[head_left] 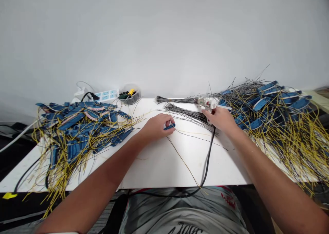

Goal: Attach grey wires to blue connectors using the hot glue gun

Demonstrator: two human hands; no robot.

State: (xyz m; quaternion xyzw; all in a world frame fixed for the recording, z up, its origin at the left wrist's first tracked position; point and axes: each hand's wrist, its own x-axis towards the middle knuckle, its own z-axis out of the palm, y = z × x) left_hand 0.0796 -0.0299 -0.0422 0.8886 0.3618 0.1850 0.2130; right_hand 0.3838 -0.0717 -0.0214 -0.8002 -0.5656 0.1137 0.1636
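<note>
My left hand (158, 126) is closed in a pinch over the middle of the table. Between its fingertips is a small blue piece (169, 126), from which thin yellow and black wires (183, 158) trail across the white surface. My right hand (222, 119) is wrapped round a white hot glue gun (209, 104), with a pale stick jutting from its rear. A black cord (210, 151) runs from the gun down over the table's front edge. Two bundles of thin dark wires (177, 100) lie beside and under the gun; its nozzle is hard to make out.
On the left is a heap of blue pieces with yellow wires (77, 124). A larger, similar heap (277, 114) covers the right side. At the back left stand a power strip (106, 95) and a clear round container (137, 96) with a yellow-handled item. A wall rises behind.
</note>
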